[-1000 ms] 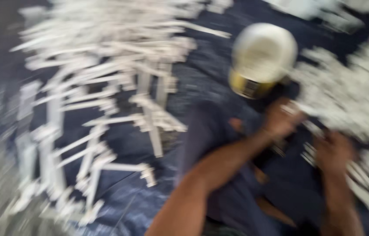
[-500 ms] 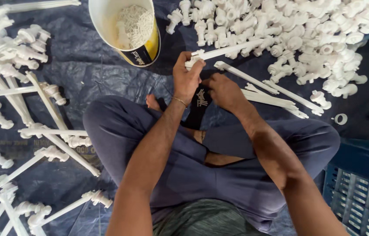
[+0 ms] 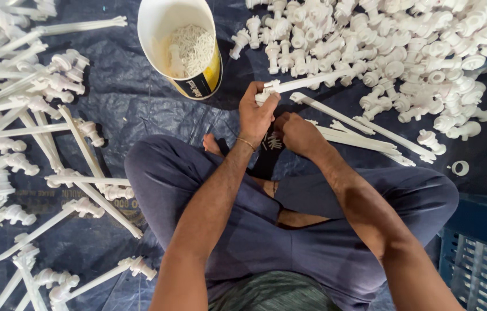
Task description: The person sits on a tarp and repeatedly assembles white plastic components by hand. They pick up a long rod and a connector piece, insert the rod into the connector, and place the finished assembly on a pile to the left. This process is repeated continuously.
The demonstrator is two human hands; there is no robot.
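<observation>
Sitting cross-legged on a dark blue sheet [image 3: 134, 103], you had both arms reaching forward and down over your knees. Your left hand [image 3: 257, 113] was lifted a little, with its back facing up and a thin band on the wrist. Its fingers were closed tight on the end of a long white plastic stick [image 3: 312, 82], which had a knobby fitting at the tip. The stick ran away to the right, toward the big heap of white fittings [image 3: 405, 52].

Your right hand [image 3: 296, 132] sat just beside the left one, lower down, with the wrist bent and the fingers curled under. I could not tell if it held anything. A dark thing with small white pieces [image 3: 269, 147] lay right below both hands, near your bare foot.

A white bucket [image 3: 183, 46] stood just past your left hand, with small white bits inside. More flat white sticks [image 3: 364, 135] lay on the sheet to the right of your hands. Many finished sticks with fittings [image 3: 36, 132] lay spread out on your left side. A blue crate [image 3: 480, 270] sat by your right knee.
</observation>
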